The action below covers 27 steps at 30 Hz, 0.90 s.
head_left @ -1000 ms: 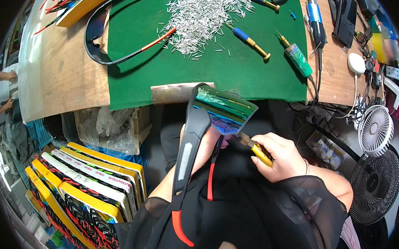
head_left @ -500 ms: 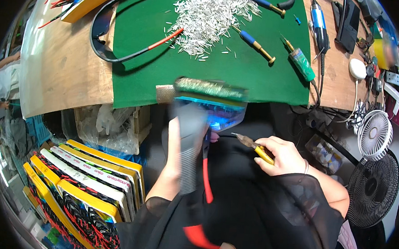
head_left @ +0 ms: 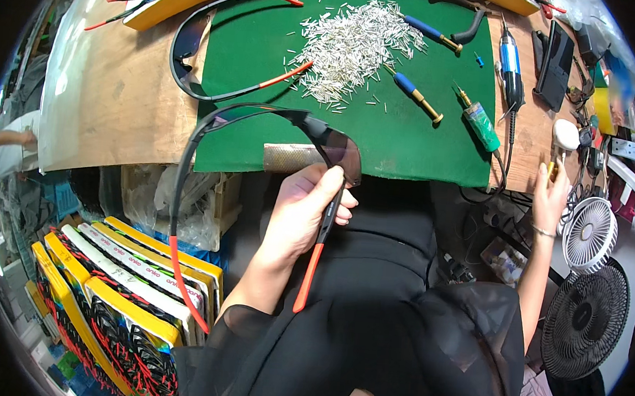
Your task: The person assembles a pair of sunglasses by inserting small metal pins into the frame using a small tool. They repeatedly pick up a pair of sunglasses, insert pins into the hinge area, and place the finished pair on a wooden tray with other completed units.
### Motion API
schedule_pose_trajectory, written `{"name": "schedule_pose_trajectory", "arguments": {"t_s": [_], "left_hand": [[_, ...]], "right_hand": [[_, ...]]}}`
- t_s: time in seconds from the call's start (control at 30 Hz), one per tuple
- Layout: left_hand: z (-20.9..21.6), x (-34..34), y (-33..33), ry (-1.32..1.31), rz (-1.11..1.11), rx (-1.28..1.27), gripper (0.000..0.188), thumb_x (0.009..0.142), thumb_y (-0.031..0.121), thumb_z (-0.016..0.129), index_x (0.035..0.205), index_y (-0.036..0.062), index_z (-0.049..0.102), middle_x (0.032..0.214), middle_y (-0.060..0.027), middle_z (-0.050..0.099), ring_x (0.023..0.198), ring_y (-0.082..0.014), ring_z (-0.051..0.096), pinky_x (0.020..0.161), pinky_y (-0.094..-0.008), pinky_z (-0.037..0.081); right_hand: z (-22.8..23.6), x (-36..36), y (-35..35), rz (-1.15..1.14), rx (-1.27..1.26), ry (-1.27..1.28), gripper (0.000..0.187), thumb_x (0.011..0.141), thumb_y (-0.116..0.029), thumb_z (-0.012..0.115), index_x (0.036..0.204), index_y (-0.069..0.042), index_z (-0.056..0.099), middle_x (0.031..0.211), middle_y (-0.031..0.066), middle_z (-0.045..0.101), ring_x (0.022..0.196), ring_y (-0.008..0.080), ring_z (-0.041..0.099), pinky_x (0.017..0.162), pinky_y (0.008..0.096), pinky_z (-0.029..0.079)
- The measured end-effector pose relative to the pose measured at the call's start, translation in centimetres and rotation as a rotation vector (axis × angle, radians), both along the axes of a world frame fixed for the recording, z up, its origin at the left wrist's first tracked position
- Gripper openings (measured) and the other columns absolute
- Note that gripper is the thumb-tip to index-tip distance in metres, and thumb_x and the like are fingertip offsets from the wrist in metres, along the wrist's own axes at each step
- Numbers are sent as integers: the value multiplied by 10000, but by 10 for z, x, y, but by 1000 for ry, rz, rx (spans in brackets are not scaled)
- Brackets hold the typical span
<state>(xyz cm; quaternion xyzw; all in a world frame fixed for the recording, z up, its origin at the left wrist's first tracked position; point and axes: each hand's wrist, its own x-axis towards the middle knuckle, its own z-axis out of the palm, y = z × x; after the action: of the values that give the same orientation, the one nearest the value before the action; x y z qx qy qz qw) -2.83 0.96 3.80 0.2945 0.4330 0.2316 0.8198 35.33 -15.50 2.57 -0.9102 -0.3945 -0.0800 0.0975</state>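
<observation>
One pair of sunglasses [head_left: 294, 114] is in my left hand [head_left: 298, 208], thumb and fingers closed around the right-side temple [head_left: 328, 221] just behind its hinge, the frame raised above my lap and the near edge of the counter [head_left: 110, 102]. My right hand [head_left: 551, 198] is out by the counter's right end, a bit of something yellow [head_left: 551, 169] showing at its fingers; whether they grip it, I cannot tell. I'd judge the frame light and springy, the lens [head_left: 346, 154] slick and easily scratched, so that temple root suits a hold. Its front runs crosswise, right end lower; both temples point back toward me, red tips [head_left: 306, 282] nearest, their long axes slightly converging. Beyond, a second pair [head_left: 185, 89] lies open, one arm reaching the heap of metal pins [head_left: 357, 46].
</observation>
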Motion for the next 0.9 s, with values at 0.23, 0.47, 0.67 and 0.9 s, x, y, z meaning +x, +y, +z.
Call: {"name": "schedule_pose_trajectory", "arguments": {"t_s": [0.23,0.47,0.67,0.9], "left_hand": [[15,-2,-2,189,-37,121,224,894,213,521,839,-3,536,677,-53,589,558,-74,548,532,-202,466],[-1,16,-22,233,-185,233,186,880,169,524,874,-11,572,660,-38,595,563,-65,544,531,-200,453],[29,4,-16,92,-193,35,253,888,158,516,1079,-8,508,804,-54,605,618,-71,547,585,-206,469],[24,-1,-24,-91,-139,-166,324,896,164,504,1167,-7,463,880,-74,610,607,-57,538,525,-171,434]], "right_hand": [[-8,-7,4,-14,-209,-226,605,846,-401,519,1308,-51,348,1236,203,404,1167,343,367,984,430,267],[81,-175,99,743,52,1025,457,745,-66,636,1171,0,485,1055,160,542,871,271,588,766,306,470],[40,-196,117,872,296,979,252,716,1,599,967,-4,586,815,144,595,720,302,600,625,321,482],[40,-202,127,701,288,1052,70,794,-44,564,835,10,577,697,145,588,607,274,592,549,298,456]]}}
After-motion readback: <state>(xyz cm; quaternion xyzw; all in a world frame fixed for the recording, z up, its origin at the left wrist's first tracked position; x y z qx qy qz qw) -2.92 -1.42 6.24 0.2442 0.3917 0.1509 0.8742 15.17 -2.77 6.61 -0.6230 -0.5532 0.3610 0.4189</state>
